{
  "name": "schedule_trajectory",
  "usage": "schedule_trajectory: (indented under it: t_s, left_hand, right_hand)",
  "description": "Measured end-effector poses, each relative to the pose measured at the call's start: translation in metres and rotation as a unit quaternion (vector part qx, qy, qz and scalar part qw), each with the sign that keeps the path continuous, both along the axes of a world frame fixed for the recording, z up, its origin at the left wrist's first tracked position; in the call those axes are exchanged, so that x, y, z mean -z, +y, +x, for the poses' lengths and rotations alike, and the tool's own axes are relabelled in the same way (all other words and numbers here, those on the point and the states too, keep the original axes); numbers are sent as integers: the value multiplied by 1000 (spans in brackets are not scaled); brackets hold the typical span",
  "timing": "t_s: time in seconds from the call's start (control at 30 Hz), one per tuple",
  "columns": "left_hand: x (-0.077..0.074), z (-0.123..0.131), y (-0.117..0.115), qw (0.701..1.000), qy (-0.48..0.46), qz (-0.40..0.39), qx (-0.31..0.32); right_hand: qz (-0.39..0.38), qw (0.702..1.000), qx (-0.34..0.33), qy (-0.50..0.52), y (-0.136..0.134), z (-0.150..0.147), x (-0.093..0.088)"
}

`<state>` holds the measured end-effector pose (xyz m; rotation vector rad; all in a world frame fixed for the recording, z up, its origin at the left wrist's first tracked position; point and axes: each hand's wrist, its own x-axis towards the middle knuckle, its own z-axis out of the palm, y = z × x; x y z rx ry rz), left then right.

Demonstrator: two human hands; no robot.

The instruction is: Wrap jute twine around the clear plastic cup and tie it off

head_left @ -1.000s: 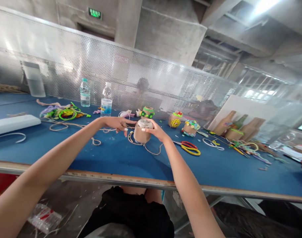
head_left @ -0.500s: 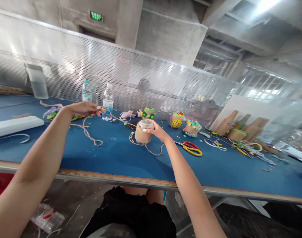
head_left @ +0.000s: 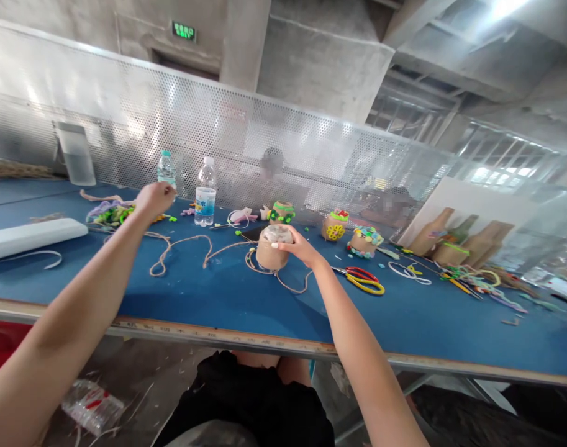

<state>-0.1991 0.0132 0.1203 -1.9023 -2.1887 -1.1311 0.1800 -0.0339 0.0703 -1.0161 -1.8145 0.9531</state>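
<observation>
My right hand grips a small jar wrapped in brown twine, its fingers and thumb at the upper rim. The jar stands on the blue table, with a pale, glassy top face. A length of twine runs loosely from the jar's left side across the table, and another loop lies around its base. Raised over the table at the left, my left hand is closed, fingers curled in front of the green-capped bottle. Whatever it may hold is hidden.
A white-capped water bottle stands left of the jar. Decorated jars are behind and right. Scissors with red and yellow handles lie right of my right hand. Pipe cleaners are heaped at left, and a perforated metal screen backs the table.
My left hand has moved left and slightly up, and its fingers have curled in. The twine that stretched from it to the jar now lies slack on the table. My right hand stays on the jar.
</observation>
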Motion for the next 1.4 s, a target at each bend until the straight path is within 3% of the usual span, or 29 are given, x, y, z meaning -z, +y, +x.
schedule_trajectory:
  t_s: [0.13,0.23,0.37,0.5,0.67,0.83,1.23,1.4]
  left_hand:
    - [14,64,-7,991,108,25,81]
    - [22,111,-25,950,230,81,193]
    - [32,151,-51,912,181,108,352]
    - [40,160,-58,899,86,70,423]
    - [46,154,-48,886,70,108,445]
    - [47,153,-46,887,118,163,417]
    - [48,155,-45,897,109,136,407]
    - [46,156,-48,902,105,127,400]
  right_hand:
    - [4,1000,0,3,-1,0,-1]
    - [-2,1000,2,4,-2,-1,0]
    - [13,1000,6,-3,-1,-1,1]
    - [13,1000,-1,-1,0,0,1]
    - [19,1000,2,0,1,0,1]
    - [20,1000,1,1,2,0,3]
    - [21,1000,-6,1,3,0,4]
    - [35,999,36,1,2,-4,6]
